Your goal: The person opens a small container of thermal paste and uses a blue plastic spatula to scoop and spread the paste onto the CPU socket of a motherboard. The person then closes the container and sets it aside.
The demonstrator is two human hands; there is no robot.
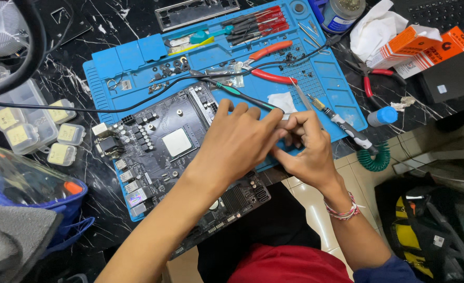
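A small pale piece (286, 116) sits pinched between the fingertips of both hands, just over the lower right part of the blue work mat (326, 73); what it is cannot be told, since the fingers hide nearly all of it. The left hand (237, 144) curls over it from the left, thumb and forefinger closed on it, and this hand covers the right edge of the black motherboard (164, 152) that lies below (its square silver processor (177, 142) shows bare in the middle). The right hand (308, 152) meets it from the other side, fingers bent tight round the same piece; a beaded band (342, 211) circles that wrist.

Just behind the hands lie a green-handled screwdriver (242, 95), a white scrap (283, 101) and a soldering iron (342, 126) whose green coiled lead (376, 157) hangs off the table edge. A black cable (137, 102) crosses the mat over the board's top corner. Farther back are red-handled pliers (268, 63), loose screws and washers (172, 65) and a row of red screwdrivers (258, 21). Well to the left stand small clear boxes (59, 131); to the right, an orange carton (426, 50) and a crumpled tissue (373, 29).
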